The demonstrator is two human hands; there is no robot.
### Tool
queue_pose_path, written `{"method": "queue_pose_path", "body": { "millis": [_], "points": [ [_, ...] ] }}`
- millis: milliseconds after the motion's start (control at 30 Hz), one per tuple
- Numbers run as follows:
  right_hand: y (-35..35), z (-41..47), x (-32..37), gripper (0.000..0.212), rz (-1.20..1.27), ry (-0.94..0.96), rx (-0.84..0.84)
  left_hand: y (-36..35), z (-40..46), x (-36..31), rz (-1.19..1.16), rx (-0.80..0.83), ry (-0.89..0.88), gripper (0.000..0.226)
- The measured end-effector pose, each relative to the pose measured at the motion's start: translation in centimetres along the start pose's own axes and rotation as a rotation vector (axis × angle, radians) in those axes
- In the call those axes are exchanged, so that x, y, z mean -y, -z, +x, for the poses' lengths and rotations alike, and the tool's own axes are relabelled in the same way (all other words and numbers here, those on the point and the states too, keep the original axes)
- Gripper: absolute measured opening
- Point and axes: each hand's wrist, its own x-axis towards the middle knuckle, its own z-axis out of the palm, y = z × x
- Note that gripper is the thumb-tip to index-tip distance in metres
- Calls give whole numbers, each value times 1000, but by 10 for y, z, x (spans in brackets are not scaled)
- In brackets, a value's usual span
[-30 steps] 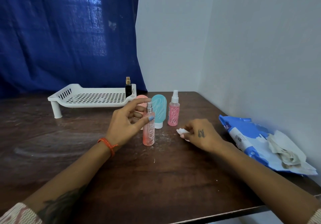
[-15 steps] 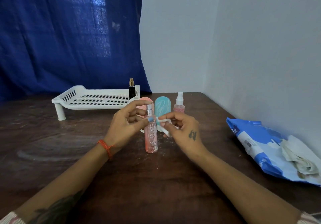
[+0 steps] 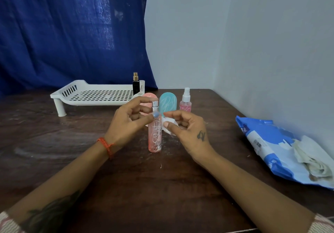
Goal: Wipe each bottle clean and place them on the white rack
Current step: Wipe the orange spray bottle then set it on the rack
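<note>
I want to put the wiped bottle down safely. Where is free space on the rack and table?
The white rack is bare from its left wall to the black bottle at its right end. The table is bare between the forearms. It is crowded around the orange bottle and by the wipes pack.

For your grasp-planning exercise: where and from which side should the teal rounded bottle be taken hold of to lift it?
Grip the teal rounded bottle at its domed upper half, coming from above. It stands upright between a pink rounded bottle and a pink spray bottle, so side access looks tight; only its top stands free.
</note>
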Motion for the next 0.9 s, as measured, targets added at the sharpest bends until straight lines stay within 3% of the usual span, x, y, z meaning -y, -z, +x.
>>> {"method": "queue_pose_path", "body": {
  "millis": [100,300,467,667,900],
  "points": [
    [-2,1,1,30,7,-18,-18,0,0,-1,1,-12,7,32],
    [-3,-3,0,20,11,88,-21,0,-2,-5,-41,-20,11,24],
    [-3,-2,-2,17,-5,-24,56,1,-1,-7,-83,-24,35,18],
    [-5,-1,4,18,51,77,-29,1,-1,-9,-79,-23,34,18],
    [-3,-4,0,13,-83,77,22,2,-1,-9,-69,-38,43,18]
  ]
}}
